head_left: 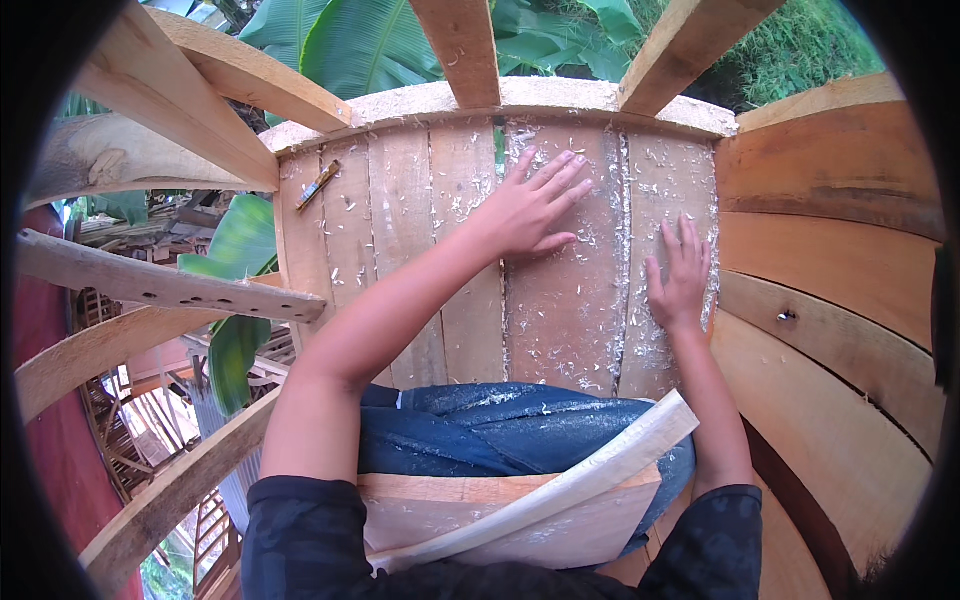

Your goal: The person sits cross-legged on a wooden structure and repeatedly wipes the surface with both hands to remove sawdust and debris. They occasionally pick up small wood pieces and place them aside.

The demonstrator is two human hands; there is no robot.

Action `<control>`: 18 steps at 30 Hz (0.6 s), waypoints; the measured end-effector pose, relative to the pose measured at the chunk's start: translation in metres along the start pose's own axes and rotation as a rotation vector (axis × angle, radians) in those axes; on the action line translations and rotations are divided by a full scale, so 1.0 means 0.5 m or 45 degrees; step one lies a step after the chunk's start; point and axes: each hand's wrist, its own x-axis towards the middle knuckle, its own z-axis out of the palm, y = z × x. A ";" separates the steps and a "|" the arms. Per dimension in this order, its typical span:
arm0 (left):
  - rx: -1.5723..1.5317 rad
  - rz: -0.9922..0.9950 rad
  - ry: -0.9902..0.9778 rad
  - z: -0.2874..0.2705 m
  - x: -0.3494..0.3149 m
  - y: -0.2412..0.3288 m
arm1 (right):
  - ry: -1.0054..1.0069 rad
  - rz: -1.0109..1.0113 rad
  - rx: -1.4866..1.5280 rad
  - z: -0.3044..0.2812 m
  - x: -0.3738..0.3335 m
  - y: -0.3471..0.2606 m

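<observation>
Locate the plank panel (pixel 400 170) directly ahead of the lap (pixel 470 430), beneath both hands, bounded at the far end by a curved beam (pixel 560 95) and on the right by side planking (pixel 830 250). Read progress from the surface. Count as done, by judgement: planks (pixel 570 310) laid side by side across the visible width. Count as left, likewise by judgement: wood shavings (pixel 463 207) scattered loose over the faces, thick along the right-hand seam (pixel 625 230), plus a narrow gap (pixel 499 145) near the beam (green showing through).

Take the long axis along the planks, running from the lap straight out toward the curved beam. Treat the end at the beam as the far end; note no pointed tip.

Observe the left hand (pixel 537 205) palm down over the middle of the panel, fingers apart, pointing forward and to the right, clamped on nothing. Observe the right hand (pixel 682 275) palm down at the rightmost plank, fingers slightly parted, pointing forward, thumb out to the left, also gripping nothing. Regard pressure as unconfirmed: cannot tell from this view.

Note also a pale curved strip (pixel 570 487) lying aslant over a board (pixel 600 525) at the lap, and a small yellow-and-dark object (pixel 318 186) at the panel's far left corner
</observation>
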 end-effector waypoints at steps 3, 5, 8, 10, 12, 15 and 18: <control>0.113 -0.179 -0.106 0.012 0.033 -0.012 | -0.014 0.001 0.012 -0.001 0.002 -0.007; 0.189 -0.530 -0.167 0.006 0.046 -0.006 | -0.020 0.002 0.035 0.000 0.000 -0.011; 0.319 -0.673 -0.309 -0.047 0.044 0.018 | -0.008 0.007 0.006 -0.004 -0.006 0.002; 0.303 -0.570 -0.248 -0.037 0.039 0.027 | -0.014 0.017 -0.001 -0.007 -0.009 0.007; 0.181 -0.349 -0.075 -0.010 0.023 0.025 | -0.012 0.008 0.020 -0.003 -0.002 -0.003; 0.121 -0.481 -0.167 -0.009 0.030 0.011 | -0.015 0.014 0.020 -0.004 -0.002 -0.003; 0.222 -0.639 -0.249 -0.039 0.030 -0.025 | -0.012 0.007 0.021 -0.002 -0.002 -0.002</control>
